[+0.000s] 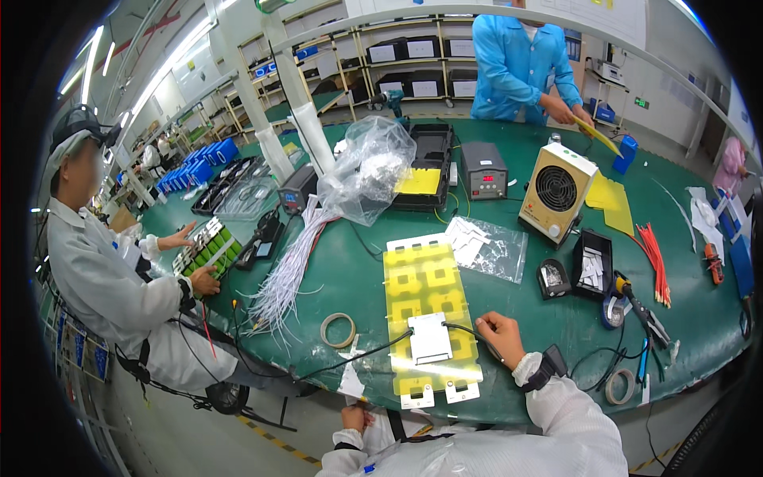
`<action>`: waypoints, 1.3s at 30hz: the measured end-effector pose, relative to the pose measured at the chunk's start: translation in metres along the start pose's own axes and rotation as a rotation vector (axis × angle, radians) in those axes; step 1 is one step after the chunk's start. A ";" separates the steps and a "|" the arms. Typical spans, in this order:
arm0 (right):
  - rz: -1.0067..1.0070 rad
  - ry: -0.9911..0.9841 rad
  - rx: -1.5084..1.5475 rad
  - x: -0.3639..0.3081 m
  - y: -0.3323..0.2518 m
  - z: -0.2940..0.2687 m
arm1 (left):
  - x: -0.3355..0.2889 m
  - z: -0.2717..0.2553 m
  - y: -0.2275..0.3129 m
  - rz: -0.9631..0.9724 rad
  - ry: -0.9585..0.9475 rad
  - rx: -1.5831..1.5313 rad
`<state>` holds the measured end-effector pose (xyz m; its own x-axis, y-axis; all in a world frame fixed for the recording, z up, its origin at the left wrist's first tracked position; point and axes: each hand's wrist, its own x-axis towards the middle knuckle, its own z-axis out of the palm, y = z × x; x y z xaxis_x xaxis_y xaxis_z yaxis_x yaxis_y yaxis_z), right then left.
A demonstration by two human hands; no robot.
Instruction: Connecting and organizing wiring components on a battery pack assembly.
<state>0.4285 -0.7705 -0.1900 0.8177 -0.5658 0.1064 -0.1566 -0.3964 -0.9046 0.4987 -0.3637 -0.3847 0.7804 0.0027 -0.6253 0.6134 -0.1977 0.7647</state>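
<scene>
A yellow-covered battery pack (399, 308) with white metal tabs along its ends lies on the green table in front of me. On it sits a flat white box (430, 338) with a black cable (470, 330) leaving each side. My right hand (501, 338) is at the pack's right edge, fingers curled round the right-hand cable. Below the table's front edge, my left hand (356, 418) is closed near my lap; what it holds, if anything, is hidden. A roll of tape (338, 330) lies left of the pack.
Bundled white wires (288, 278) and a clear plastic bag (369, 171) lie behind left. A fan unit (558, 193), a black bin (592, 266) and a soldering iron (622, 285) stand right. One co-worker (103, 262) handles a green battery pack; another (520, 67) holds a yellow sheet.
</scene>
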 end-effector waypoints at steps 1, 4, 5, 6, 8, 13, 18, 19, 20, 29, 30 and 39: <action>0.002 0.009 -0.001 0.000 0.000 -0.001 | -0.006 0.001 0.000 -0.025 0.005 0.014; -0.035 0.017 0.010 0.001 -0.002 -0.002 | -0.005 0.006 0.008 -0.023 0.003 0.044; -0.025 0.009 0.014 0.001 -0.004 -0.003 | -0.005 0.004 0.007 -0.006 0.003 0.041; -0.027 0.008 0.002 0.002 -0.006 -0.005 | -0.002 0.002 0.005 0.013 -0.007 0.076; -0.017 -0.013 -0.015 0.005 -0.014 -0.002 | 0.001 -0.002 0.001 0.011 0.003 0.047; -0.100 -0.019 0.003 0.005 -0.005 0.008 | 0.014 -0.008 -0.020 -0.002 0.040 0.056; -0.066 0.024 0.070 -0.004 0.010 -0.003 | 0.015 0.003 -0.010 -0.022 -0.063 0.217; -0.050 0.005 0.069 -0.003 0.005 -0.001 | 0.010 0.001 -0.010 -0.010 -0.066 0.190; -0.060 -0.011 0.115 -0.003 0.008 0.004 | 0.007 0.000 -0.009 -0.006 -0.036 0.197; -0.044 -0.035 0.227 0.002 -0.002 0.008 | -0.006 0.000 0.013 -0.050 0.005 0.161; -0.059 -0.040 0.228 0.002 0.001 0.008 | -0.003 -0.001 0.007 -0.046 0.009 0.156; -0.067 -0.016 0.221 -0.002 -0.004 0.009 | 0.001 0.001 0.003 -0.037 -0.021 0.181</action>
<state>0.4324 -0.7620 -0.1904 0.8309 -0.5315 0.1645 0.0222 -0.2637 -0.9643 0.5007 -0.3651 -0.3834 0.7537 -0.0072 -0.6571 0.6081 -0.3714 0.7016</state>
